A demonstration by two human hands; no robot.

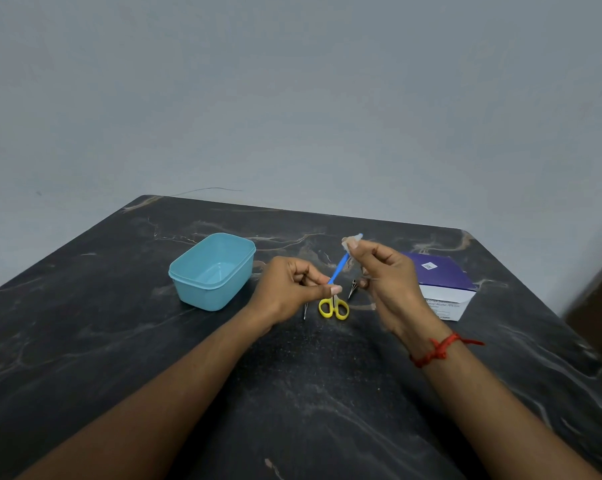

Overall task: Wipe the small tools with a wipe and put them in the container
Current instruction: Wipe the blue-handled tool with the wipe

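Forearms enter from 6 o'clock over a dark veined table (292, 410), and a red thread bracelet (438, 351) is tied round the right wrist. On the purple-and-white box (441, 282), at 3 o'clock from the hands, a small code label is seen on the lid; on the white side only "Alcohol 70%" can be made out, the rest being blurred. The left hand (292, 289) is held above the table, knuckles up, with the lower end of a slim blue tool (339, 268) pinched between thumb and forefinger. The tool is tilted toward 1 o'clock. Its upper end is wrapped in a pale, crumpled wipe (351, 241), which is pinched round it by the thumb and fingertips of the raised right hand (389, 282). Yellow-handled scissors (333, 308) lie on the table at 6 o'clock from the tool, flanked by two thin metal tools (305, 311), partly hidden. The light blue container (206, 296), open-topped, stands at 9 o'clock from the left hand.
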